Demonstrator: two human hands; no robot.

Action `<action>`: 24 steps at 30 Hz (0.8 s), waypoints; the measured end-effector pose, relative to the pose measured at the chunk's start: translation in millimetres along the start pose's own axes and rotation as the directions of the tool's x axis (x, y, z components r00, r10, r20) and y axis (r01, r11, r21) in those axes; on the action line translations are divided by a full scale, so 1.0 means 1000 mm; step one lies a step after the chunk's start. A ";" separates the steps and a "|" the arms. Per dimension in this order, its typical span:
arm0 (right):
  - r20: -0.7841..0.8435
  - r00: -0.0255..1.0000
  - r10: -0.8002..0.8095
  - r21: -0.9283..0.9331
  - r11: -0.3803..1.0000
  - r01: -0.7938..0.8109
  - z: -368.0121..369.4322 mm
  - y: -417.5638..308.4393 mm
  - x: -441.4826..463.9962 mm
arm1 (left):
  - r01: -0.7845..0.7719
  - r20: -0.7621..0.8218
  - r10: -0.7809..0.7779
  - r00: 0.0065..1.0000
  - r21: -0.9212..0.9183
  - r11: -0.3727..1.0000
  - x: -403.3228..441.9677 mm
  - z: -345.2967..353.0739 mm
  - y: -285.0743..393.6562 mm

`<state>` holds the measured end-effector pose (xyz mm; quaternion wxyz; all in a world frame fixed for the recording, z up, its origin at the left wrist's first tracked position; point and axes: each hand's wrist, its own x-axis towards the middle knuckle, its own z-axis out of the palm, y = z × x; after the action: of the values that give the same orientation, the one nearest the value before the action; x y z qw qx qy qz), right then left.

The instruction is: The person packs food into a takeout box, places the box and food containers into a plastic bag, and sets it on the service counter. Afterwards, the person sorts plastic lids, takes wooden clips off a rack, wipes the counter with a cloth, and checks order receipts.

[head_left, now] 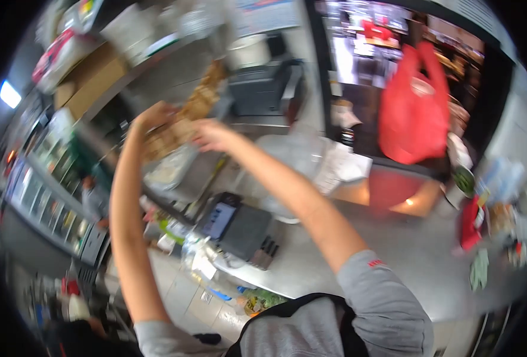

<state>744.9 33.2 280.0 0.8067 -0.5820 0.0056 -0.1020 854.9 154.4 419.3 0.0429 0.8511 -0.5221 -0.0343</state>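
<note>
Both my arms reach out to a long brown patterned strip, which looks like paper or packaging and is blurred. My left hand is closed on its left edge, the fingertips partly hidden. From the other side my right hand grips the same strip, fingers bent inward. Just below the hands sits a clear tray with whitish contents that I cannot make out. A dark grey printer-like machine stands beyond my right hand.
A dark device with a screen stands on the steel counter. Clear plastic lids and white paper slips lie under my right forearm. A red plastic bag stands in the hatch. A cardboard box rests on the shelf.
</note>
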 end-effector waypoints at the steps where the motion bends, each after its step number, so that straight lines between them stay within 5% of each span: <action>1: 0.107 0.994 -0.028 0.068 0.997 0.020 -0.009 0.015 0.005 | 0.149 -0.008 -0.149 0.989 0.003 0.989 0.002 0.008 0.003; 2: 0.021 0.998 -0.056 0.056 0.997 0.055 -0.002 0.012 -0.018 | -0.066 -0.369 0.172 0.913 0.283 0.957 0.014 0.028 -0.035; 3: -0.008 0.982 -0.191 0.088 0.978 0.191 0.000 0.019 -0.039 | 0.080 -0.531 0.160 0.832 0.401 0.913 0.000 0.042 -0.015; 4: -0.031 0.948 -0.318 0.071 0.945 0.319 0.005 0.028 -0.054 | 0.007 -0.647 0.231 0.727 0.343 0.939 -0.020 0.050 0.027; 7: 0.143 0.898 -0.416 0.066 0.909 0.411 0.039 0.036 -0.152 | -0.405 -0.766 0.455 0.453 0.278 0.871 -0.076 0.104 0.140; 8: 0.037 0.876 -0.481 0.340 0.830 0.442 0.063 0.031 -0.201 | -0.466 -0.784 0.503 0.364 0.314 0.827 -0.095 0.127 0.165; 9: -0.263 0.773 -0.577 0.121 0.775 0.620 0.072 0.041 -0.210 | -0.473 -0.737 0.497 0.458 0.272 0.838 -0.108 0.153 0.173; 10: -0.075 0.929 -0.363 0.178 0.912 0.371 0.057 0.021 -0.249 | -0.468 -0.679 0.487 0.550 0.232 0.853 -0.120 0.180 0.179; 11: -0.102 0.926 -0.362 0.167 0.912 0.375 0.052 0.023 -0.261 | -0.493 -0.676 0.497 0.545 0.222 0.842 -0.132 0.205 0.190; 13: -0.169 0.932 -0.319 0.307 0.882 0.358 0.047 0.027 -0.281 | -0.511 -0.766 0.195 0.613 -0.196 0.837 -0.150 0.256 0.217; 16: -0.234 0.898 -0.372 0.361 0.825 0.436 0.019 0.030 -0.306 | -0.415 -0.606 -0.238 0.759 -0.732 0.541 -0.182 0.313 0.275; 18: -0.213 0.798 -0.563 0.299 0.740 0.602 -0.012 0.029 -0.329 | -0.482 -0.730 -0.309 0.610 -0.651 0.587 -0.212 0.328 0.354; 19: -0.309 0.772 -0.556 0.283 0.721 0.633 -0.020 0.021 -0.354 | -0.557 -0.675 -0.258 0.691 -0.725 0.406 -0.222 0.331 0.374; 20: -0.416 0.685 -0.598 0.138 0.703 0.697 -0.044 0.023 -0.372 | -0.550 -0.659 -0.240 0.713 -0.738 0.392 -0.227 0.332 0.385; 22: -0.619 0.531 -0.579 -0.052 0.705 0.707 -0.089 0.019 -0.427 | -0.605 -0.466 0.396 0.791 -0.499 0.621 -0.243 0.334 0.400; 23: -0.614 0.434 -0.660 -0.426 0.739 0.521 -0.125 0.027 -0.465 | -0.593 -0.450 0.393 0.802 -0.516 0.618 -0.250 0.349 0.402; 24: -0.677 0.478 -0.559 -0.448 0.829 0.334 -0.162 0.032 -0.504 | -0.608 -0.292 0.536 0.792 -0.451 0.653 -0.258 0.371 0.401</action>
<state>235.7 -22.5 142.3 0.5818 -0.5550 0.2184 -0.5530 344.9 190.1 97.6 0.3158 0.5977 -0.7297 -0.1027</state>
